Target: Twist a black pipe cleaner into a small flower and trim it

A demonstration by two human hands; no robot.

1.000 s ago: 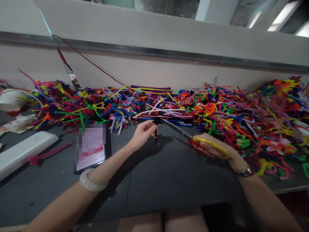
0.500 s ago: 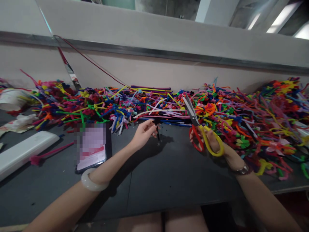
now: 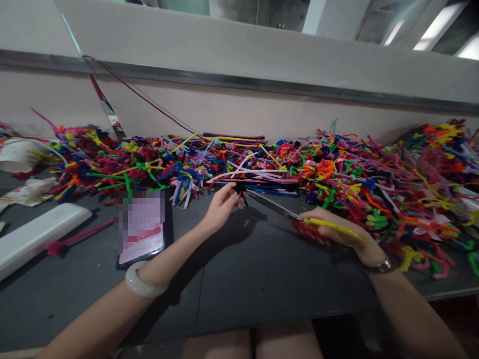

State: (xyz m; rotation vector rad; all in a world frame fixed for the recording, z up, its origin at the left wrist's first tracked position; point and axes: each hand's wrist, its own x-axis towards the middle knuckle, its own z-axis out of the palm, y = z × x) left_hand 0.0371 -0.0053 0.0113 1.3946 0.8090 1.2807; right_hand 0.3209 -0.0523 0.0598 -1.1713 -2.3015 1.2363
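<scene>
Near the middle of the dark table, my left hand (image 3: 223,205) pinches a small black fuzzy piece (image 3: 240,189). A thin black end hangs below its fingertips. To the right, my right hand (image 3: 339,230) is wrapped round the handles of large scissors (image 3: 310,222), one handle yellow and one red. The scissor blades point left, and their tips are at or just beside the black piece; exact contact cannot be made out. Behind both hands lies a long heap of colourful pipe cleaners (image 3: 262,162).
On the left are a tablet (image 3: 144,234) with a partly blurred screen, a long white case (image 3: 41,239), a pink fuzzy stem (image 3: 80,238) and a white cup (image 3: 18,155). A pale wall (image 3: 239,107) stands behind the heap.
The scissors have swung from pointing up to pointing left, and their blades have come to the black piece. My right hand has turned with them. My left hand has barely moved.
</scene>
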